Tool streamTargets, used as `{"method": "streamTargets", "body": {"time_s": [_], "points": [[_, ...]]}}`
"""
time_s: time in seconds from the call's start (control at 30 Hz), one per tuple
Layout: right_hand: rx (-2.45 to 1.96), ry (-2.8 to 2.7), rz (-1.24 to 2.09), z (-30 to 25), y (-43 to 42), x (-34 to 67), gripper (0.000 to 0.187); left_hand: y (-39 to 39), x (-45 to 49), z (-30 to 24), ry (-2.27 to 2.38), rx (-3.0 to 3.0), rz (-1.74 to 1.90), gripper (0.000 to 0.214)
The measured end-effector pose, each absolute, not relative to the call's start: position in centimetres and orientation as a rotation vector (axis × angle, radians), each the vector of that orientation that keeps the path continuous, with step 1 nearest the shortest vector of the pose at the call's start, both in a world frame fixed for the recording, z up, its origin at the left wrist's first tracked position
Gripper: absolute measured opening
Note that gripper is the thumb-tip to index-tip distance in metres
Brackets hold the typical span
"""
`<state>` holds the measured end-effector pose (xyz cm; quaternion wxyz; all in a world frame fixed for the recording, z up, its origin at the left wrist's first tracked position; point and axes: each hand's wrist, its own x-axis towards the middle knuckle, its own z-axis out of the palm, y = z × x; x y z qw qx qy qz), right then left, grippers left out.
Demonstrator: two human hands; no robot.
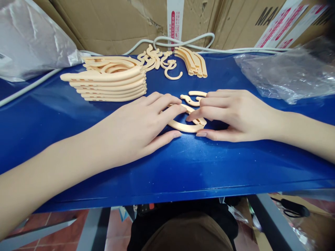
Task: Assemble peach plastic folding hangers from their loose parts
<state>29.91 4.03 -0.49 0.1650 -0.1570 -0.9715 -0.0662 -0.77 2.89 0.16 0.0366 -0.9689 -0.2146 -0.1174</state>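
Observation:
On the blue table (183,167), my left hand (141,125) and my right hand (230,113) meet over a curved peach plastic hanger arm (183,126). Fingers of both hands are pressed together on this arm and on a second peach piece hidden partly beneath them. A small peach hook piece (190,101) lies just behind the fingertips. Further back at the left sits a stack of assembled peach hangers (110,82).
A pile of loose peach hooks (159,61) and a bundle of curved arms (192,61) lie at the table's back. Clear plastic bags (290,75) sit at the right and another bag (31,42) at the left. A white cable (183,43) runs before cardboard boxes (117,21).

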Motion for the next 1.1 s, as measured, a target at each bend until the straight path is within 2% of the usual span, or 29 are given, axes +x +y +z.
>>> {"method": "streamTargets", "body": {"time_s": [0.67, 0.87, 1.1], "points": [[-0.428, -2.756, -0.183, -0.56, 4.06, 29.67, 0.039, 2.8, -0.87, 0.42, -0.651, -2.945, -0.373, 0.043], [-0.424, -2.761, -0.193, -0.44, 4.09, 29.7, 0.039, 3.21, -0.75, -0.03, -0.599, -2.924, -0.433, 0.049], [-0.414, -2.761, -0.197, -0.42, 4.01, 29.73, 0.04, 3.05, -0.86, 0.18, -0.593, -2.919, -0.426, 0.043]]}}
